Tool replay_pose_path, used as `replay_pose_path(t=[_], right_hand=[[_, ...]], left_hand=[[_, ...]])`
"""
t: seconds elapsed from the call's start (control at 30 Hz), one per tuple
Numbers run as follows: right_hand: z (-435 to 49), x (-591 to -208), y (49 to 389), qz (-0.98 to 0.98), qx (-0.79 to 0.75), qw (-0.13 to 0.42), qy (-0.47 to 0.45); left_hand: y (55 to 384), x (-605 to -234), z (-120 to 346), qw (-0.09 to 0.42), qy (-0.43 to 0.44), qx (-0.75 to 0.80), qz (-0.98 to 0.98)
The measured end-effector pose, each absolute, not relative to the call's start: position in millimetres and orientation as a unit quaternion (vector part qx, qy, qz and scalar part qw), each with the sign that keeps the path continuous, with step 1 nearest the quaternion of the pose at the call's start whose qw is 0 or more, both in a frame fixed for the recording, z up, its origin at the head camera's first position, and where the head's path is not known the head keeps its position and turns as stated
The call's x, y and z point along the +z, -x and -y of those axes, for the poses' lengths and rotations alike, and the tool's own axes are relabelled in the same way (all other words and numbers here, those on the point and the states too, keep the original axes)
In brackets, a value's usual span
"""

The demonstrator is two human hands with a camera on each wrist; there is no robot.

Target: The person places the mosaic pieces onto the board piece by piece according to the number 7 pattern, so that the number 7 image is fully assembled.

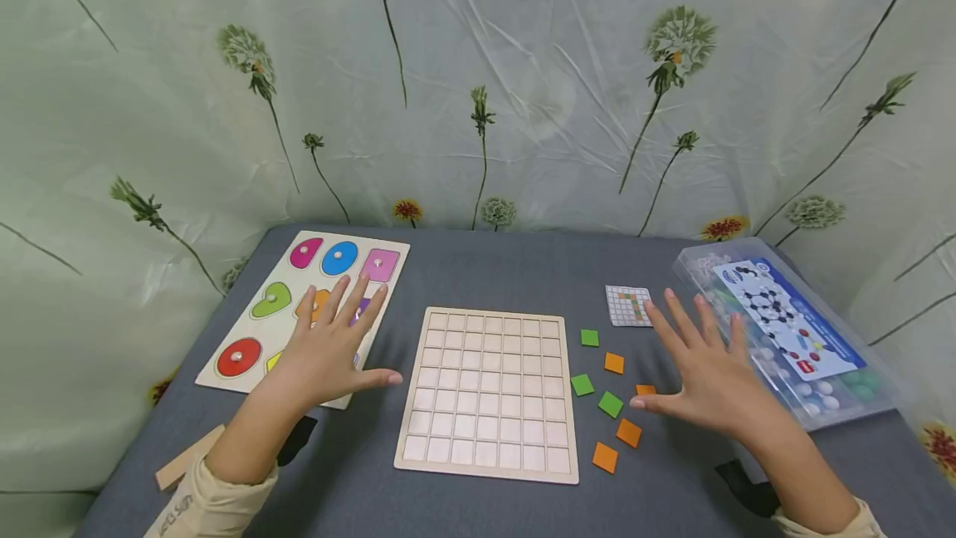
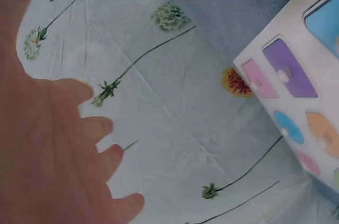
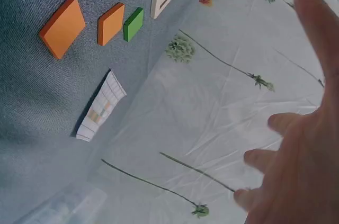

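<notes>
A wooden grid board [image 1: 485, 393] of square cells lies in the middle of the table, with no tiles in it. Over the shape puzzle board [image 1: 250, 330] at the left, my left hand [image 1: 324, 355] hovers with fingers spread, holding nothing. My right hand [image 1: 705, 376] is raised at the right, fingers also spread, and covers part of an orange tile [image 1: 646, 389]. Between the grid board and that hand lie loose green tiles [image 1: 610, 404] and orange tiles [image 1: 605, 457]. A small pattern card [image 1: 627, 306] with a printed grid lies just beyond its fingertips, also seen in the right wrist view.
At the right edge sits a clear plastic case [image 1: 859, 388] with a blue and white label and small balls inside. A wooden strip [image 1: 187, 459] lies by my left forearm. A flower-patterned curtain [image 1: 523, 90] hangs behind the grey-covered table [image 1: 478, 268].
</notes>
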State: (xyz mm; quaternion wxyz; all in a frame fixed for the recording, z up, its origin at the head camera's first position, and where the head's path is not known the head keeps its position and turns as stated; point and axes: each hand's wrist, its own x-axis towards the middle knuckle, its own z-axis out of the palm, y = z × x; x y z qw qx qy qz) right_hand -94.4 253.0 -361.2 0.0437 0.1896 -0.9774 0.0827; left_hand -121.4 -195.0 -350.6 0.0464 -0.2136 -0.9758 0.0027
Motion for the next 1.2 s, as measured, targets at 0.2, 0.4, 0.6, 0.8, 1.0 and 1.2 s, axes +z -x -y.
replay_pose_path(t=[0.2, 0.4, 0.6, 0.8, 1.0, 1.2], right_hand=[[-254.4, -373.4, 102.3, 0.95, 0.217, 0.029, -0.224], [-255.1, -401.0, 113.7, 0.929, 0.319, -0.026, -0.184], [-258.7, -430.4, 124.4, 0.914, 0.367, -0.044, -0.168], [-262.6, -447.7, 130.1, 0.901, 0.391, -0.036, -0.183], [-259.1, -454.7, 129.4, 0.916, 0.356, -0.005, -0.183], [-253.2, -453.1, 130.7, 0.93, 0.327, -0.001, -0.165]], left_hand=[[122.2, -367.7, 194.8, 0.081, 0.246, -0.077, 0.963], [116.1, -398.1, 186.8, 0.066, 0.255, -0.184, 0.947], [110.6, -427.1, 179.1, -0.014, 0.216, -0.283, 0.935], [109.7, -444.0, 182.2, -0.085, 0.178, -0.327, 0.924], [109.4, -451.1, 187.2, -0.109, 0.193, -0.323, 0.92], [108.4, -452.3, 188.4, -0.104, 0.229, -0.32, 0.913]])
